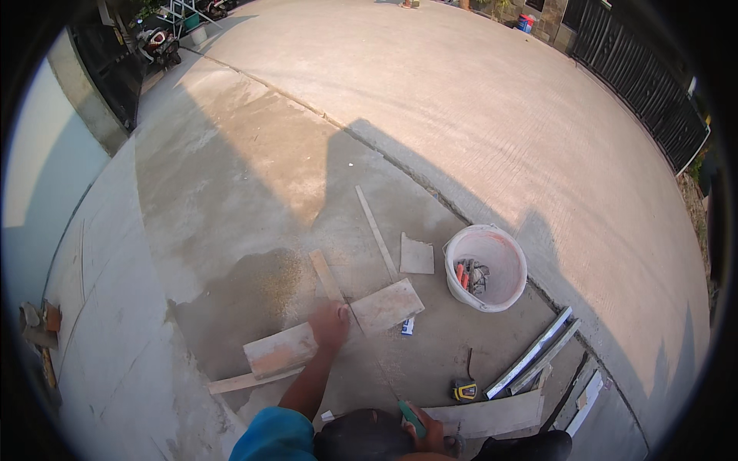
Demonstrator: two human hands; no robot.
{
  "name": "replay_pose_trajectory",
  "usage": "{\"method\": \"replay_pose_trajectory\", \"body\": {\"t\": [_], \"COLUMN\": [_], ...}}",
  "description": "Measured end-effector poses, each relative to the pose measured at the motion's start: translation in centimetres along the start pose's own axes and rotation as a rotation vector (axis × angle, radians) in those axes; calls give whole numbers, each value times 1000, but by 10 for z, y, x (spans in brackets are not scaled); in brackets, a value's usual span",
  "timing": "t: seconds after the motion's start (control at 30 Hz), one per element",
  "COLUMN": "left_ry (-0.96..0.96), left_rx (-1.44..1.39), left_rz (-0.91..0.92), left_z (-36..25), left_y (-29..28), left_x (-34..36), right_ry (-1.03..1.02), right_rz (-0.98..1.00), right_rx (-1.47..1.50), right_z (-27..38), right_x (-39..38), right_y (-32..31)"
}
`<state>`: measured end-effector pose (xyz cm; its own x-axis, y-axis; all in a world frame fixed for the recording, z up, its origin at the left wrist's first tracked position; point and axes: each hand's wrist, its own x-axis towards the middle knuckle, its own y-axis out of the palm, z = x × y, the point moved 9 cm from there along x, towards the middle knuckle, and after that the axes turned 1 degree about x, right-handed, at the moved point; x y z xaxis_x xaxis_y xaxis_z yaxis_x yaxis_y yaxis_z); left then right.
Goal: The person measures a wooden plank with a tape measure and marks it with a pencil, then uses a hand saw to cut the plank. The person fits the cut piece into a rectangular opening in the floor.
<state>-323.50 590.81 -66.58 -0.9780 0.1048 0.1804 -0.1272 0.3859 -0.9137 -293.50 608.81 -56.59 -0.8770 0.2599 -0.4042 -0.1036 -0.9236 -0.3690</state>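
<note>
A pale wooden plank (388,306) lies slantwise on the concrete in front of me, with a thinner wooden strip (254,380) showing along its near left edge. Across the plank my left hand (329,324) is closed over the near end of a narrow wood strip (327,275), pressing it down. My right hand (432,435), low in the picture, grips the green handle of a handsaw (410,419). Its thin blade runs up toward the plank just right of my left hand; its contact with the wood is too blurred to tell. My dark knee partly hides the space between my arms.
A white bucket (509,265) holding tools stands right of the plank. Nearby are a yellow tape measure (464,390), metal bars (530,355), a long thin strip (375,230) and a squarish offcut (417,255). Sawdust (284,284) covers the ground beyond the plank. A curved board (496,415) lies near my right hand.
</note>
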Motion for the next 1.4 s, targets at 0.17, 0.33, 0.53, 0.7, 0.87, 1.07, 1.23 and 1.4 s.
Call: {"method": "replay_pose_trajectory", "body": {"t": [0.17,0.33,0.53,0.7,0.87,1.07,1.23,1.4], "left_ry": [-19,-32,-34,-30,-3,-29,-50,17], "left_rx": [-94,-74,-76,-1,17,-13,-30,-132], "left_rz": [-61,-53,20,-11,-13,-18,20,-86], "left_z": [12,4,6,11,-2,15,3,31], "left_y": [-4,-4,3,-2,12,7,2,-13], "left_x": [-5,-7,-6,-9,-1,-7,0,2], "right_ry": [-78,-150,-34,-175,-163,-87,-375,-560], "right_rz": [24,-51,-103,-91,-150,-101,-248,-251], "right_rx": [0,48,3,-34,-49,34,-151,-534], "right_z": [8,5,-1,6,-18,-17,-30,-30], "right_x": [-16,-28,45,-27,62,-16,10,66], "right_y": [-18,-29,18,-13,24,-1,6,41]}}
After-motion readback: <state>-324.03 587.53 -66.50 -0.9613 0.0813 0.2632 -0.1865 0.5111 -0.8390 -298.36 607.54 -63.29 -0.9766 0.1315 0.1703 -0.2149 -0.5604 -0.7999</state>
